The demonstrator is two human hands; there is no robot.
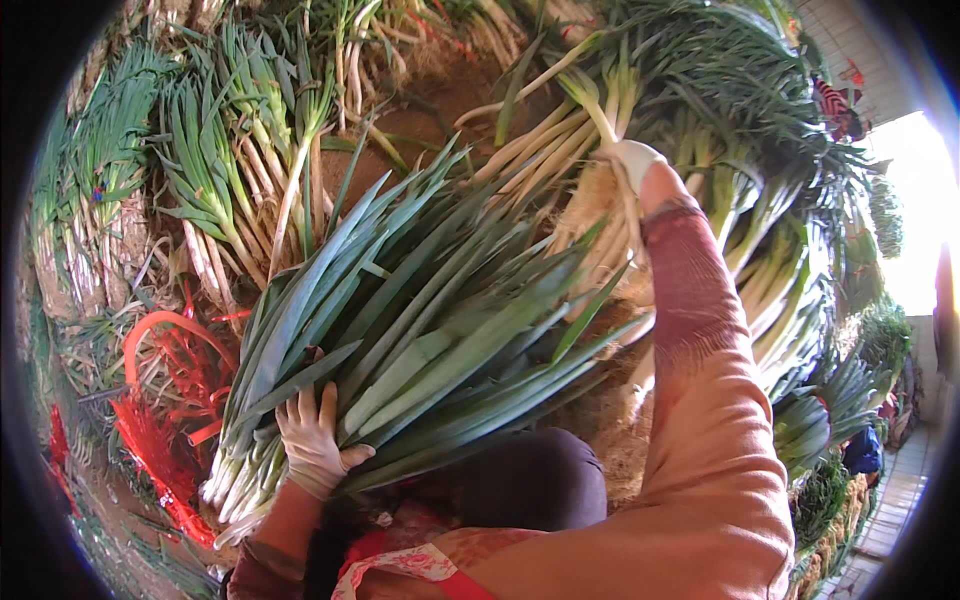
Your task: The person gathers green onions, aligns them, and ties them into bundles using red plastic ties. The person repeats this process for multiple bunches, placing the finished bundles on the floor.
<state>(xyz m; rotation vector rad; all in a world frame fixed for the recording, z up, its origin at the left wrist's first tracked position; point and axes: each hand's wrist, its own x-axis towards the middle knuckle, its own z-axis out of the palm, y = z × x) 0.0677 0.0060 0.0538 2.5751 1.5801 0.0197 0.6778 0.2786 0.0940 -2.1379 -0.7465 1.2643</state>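
A big bunch of long green onions lies slantwise before me across my knee. Its dark green leaves fan to the upper right, and its trimmed white ends point to the lower left. My left hand, in a pale thin glove, holds the bunch near the white ends with the thumb spread aside. Stretched out ahead, my gloved right hand grips a green onion stalk at the edge of a pile of untrimmed onions. The right fingertips are partly hidden.
Red plastic twine lies to the left beside a curved orange-red band. Upright onion bunches stand at the far left. On the right, a tall heap of onions borders a tiled floor. Bare soil shows ahead.
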